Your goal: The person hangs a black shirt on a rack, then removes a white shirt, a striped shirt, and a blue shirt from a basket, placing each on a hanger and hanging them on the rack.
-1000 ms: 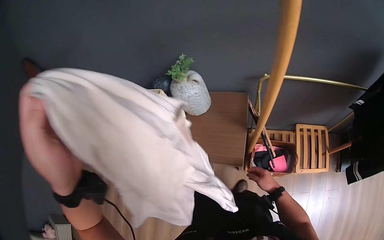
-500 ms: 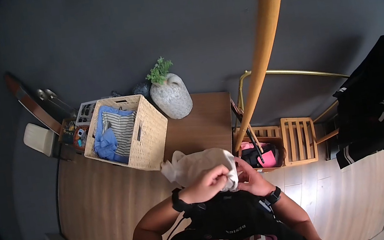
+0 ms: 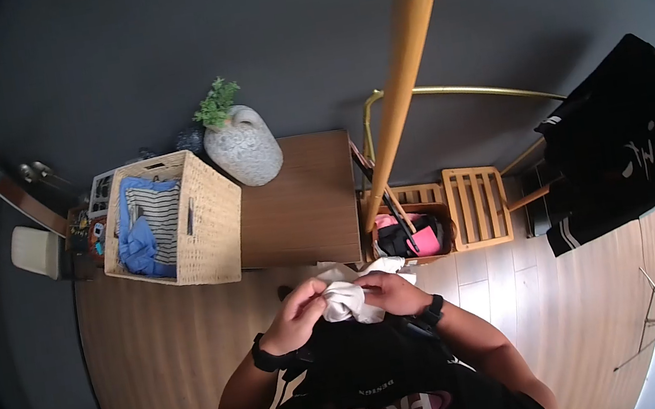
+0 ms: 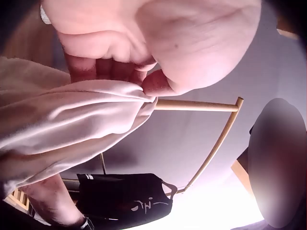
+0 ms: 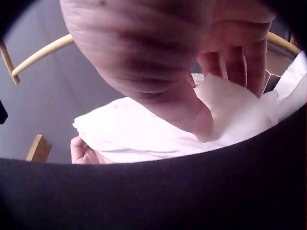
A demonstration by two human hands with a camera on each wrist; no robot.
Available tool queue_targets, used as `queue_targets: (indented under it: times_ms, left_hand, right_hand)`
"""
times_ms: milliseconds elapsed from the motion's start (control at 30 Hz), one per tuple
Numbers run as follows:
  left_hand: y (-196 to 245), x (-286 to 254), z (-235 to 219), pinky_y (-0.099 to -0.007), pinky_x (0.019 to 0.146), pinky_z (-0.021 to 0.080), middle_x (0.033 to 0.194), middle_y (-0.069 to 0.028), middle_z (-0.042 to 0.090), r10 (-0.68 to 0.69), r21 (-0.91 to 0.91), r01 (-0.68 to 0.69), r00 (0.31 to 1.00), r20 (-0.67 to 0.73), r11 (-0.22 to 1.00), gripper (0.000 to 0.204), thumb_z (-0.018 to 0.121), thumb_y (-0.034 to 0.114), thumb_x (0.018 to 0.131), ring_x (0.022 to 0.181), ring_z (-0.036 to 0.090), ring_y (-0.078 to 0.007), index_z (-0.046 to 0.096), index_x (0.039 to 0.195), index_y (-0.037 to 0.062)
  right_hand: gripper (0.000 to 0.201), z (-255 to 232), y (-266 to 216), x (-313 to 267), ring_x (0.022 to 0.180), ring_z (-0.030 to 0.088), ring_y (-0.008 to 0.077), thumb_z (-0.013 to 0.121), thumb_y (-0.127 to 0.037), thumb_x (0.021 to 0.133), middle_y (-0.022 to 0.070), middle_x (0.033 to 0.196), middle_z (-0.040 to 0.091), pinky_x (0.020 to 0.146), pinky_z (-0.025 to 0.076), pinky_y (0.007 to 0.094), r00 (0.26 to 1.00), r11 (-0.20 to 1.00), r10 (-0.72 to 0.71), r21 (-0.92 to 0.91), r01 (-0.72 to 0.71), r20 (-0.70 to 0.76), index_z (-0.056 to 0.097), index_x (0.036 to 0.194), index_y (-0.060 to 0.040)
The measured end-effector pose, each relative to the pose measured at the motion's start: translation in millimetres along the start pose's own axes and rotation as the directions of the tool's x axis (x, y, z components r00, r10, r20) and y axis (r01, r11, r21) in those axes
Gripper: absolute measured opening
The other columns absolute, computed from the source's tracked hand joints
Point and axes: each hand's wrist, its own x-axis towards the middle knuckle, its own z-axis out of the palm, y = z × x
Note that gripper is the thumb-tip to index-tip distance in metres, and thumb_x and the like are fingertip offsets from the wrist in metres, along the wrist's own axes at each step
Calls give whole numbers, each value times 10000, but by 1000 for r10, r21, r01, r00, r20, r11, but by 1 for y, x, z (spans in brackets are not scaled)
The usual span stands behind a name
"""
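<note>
left hand: pinched white cloth btwn thumb n fingers
right hand: gripped it too
cloth spot: bunched up btwn hands, near side of brown cabinet
wicker basket: cabinet's left end, w/ blue + striped fabric inside
vase: cabinet's back edge
black top: hung well right of cabinet
</note>
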Motion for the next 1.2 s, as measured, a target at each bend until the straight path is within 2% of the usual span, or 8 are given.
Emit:
queue_targets:
  times_ms: [233,367,567,733,833,933,1033,1200]
  left_hand:
    - [-28,-14,-26,-233,737,376,896,28,460,-22,-21,16,961,-274,1000,134,425,13,974,813,411,-61,548,1027,17]
    - [-36,-13,-43,-223,767,390,897,29,484,-68,-45,53,871,-486,998,114,431,30,986,832,434,-61,545,992,36]
    - [-45,-13,-36,-271,748,460,905,-6,567,-120,30,139,932,-342,990,272,746,129,927,838,553,-91,565,1108,36]
    - [-44,-11,-39,-362,764,509,896,-124,637,113,700,6,986,-124,714,200,737,95,881,866,643,-296,677,1043,-5]
    - [-58,-12,-39,-383,750,512,903,-121,644,96,622,91,961,-260,778,136,720,79,867,867,631,-333,705,967,-13]
    - [-65,-11,-37,-393,726,505,887,-141,641,313,660,-53,907,-282,749,130,689,105,910,847,634,-337,678,953,-17]
    - [-63,-16,-37,-390,701,493,865,-162,637,23,439,158,925,-379,885,168,649,133,955,793,620,-357,639,907,-28]
    - [-74,-11,-38,-348,615,450,711,-141,557,7,351,148,915,-404,924,230,633,173,999,660,549,-181,616,894,-32]
  right_hand:
    - [216,-11,-27,-4,910,642,108,684,-154,985,38,993,715,823,528,300,967,960,161,258,-107,-199,714,1149,-17]
    - [161,-36,-37,-15,914,599,67,635,-126,1015,-14,990,694,828,478,245,910,907,176,420,-2,-376,708,1109,-18]
    - [112,-42,-48,-21,836,610,70,625,-106,1016,-20,935,674,752,462,219,848,712,231,677,188,-478,692,1075,-38]
    - [126,-37,-58,-21,861,609,72,638,-89,1009,-8,965,679,773,458,213,898,626,165,748,223,-407,687,1109,-28]
    - [146,-30,-64,-20,893,611,74,637,-46,1000,2,998,680,795,457,214,949,616,86,765,190,-304,684,1135,-20]
    - [186,-30,-81,-20,882,623,74,623,-56,1016,4,1021,685,763,474,216,970,627,42,762,162,-241,664,1194,-20]
    - [266,-34,-79,-18,973,636,99,610,-25,1012,32,1106,687,860,492,243,977,632,-40,752,189,-212,627,1277,-4]
    - [601,-40,-79,-10,1289,564,180,622,61,958,102,1403,588,1080,449,324,951,730,-61,637,250,-303,413,1517,-13]
